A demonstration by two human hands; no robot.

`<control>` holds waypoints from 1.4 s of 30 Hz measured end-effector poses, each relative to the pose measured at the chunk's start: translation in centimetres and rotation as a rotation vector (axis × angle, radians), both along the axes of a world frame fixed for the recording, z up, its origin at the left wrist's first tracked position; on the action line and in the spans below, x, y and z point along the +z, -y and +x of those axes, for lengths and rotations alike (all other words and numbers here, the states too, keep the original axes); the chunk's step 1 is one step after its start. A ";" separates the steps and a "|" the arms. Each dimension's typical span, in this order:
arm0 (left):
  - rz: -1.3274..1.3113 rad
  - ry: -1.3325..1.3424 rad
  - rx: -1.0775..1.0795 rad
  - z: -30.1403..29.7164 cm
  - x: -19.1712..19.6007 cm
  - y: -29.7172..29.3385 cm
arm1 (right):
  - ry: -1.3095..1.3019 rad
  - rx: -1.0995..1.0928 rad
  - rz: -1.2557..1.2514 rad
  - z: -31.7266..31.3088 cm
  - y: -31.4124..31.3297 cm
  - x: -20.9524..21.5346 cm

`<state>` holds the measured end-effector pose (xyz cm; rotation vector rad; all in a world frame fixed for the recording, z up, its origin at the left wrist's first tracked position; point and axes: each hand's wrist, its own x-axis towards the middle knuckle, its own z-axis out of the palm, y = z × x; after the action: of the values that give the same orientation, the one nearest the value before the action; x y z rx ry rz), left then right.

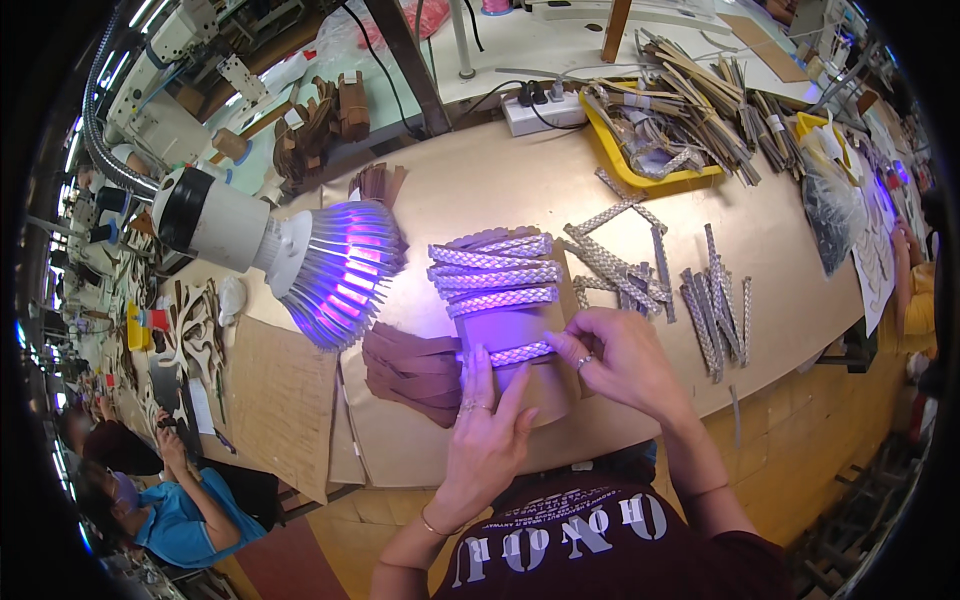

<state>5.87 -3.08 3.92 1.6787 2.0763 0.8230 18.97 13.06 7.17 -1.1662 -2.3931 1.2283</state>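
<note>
A braided strap (520,352) lies across a brown leather piece (535,330) under violet lamp light. My left hand (487,432) presses its fingers flat on the strap's left end and the leather. My right hand (620,355) pinches the strap's right end at the leather's edge. Just beyond, several more braided straps (495,272) lie side by side in a row on the same kind of piece.
A violet lamp (335,265) on a flexible arm shines from the left. A stack of brown leather pieces (410,370) sits left of my hands. Loose braided straps (640,270) lie to the right, a yellow tray (650,140) of strips behind. Other people sit at lower left.
</note>
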 end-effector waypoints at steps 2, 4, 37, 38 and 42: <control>-0.019 -0.027 -0.001 0.1 0.3 -0.2 | 0.032 0.028 -0.015 -0.1 -0.3 0.5; -0.021 -0.044 0.002 0.2 0.5 -0.4 | -0.070 0.042 0.001 -0.2 -0.1 1.1; -0.089 0.064 0.005 0.3 1.7 -0.6 | -0.090 -0.026 -0.178 0.6 0.3 -4.0; -0.085 0.024 0.009 0.3 1.5 -0.5 | -0.044 -0.015 -0.151 0.7 0.2 -3.9; 0.003 -0.004 0.037 0.8 0.4 -0.2 | 0.005 0.043 -0.088 0.5 -0.1 -4.0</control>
<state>6.70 -2.87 4.32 1.6498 2.1151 0.8359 19.50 13.14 3.21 -1.1491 -2.4024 1.3589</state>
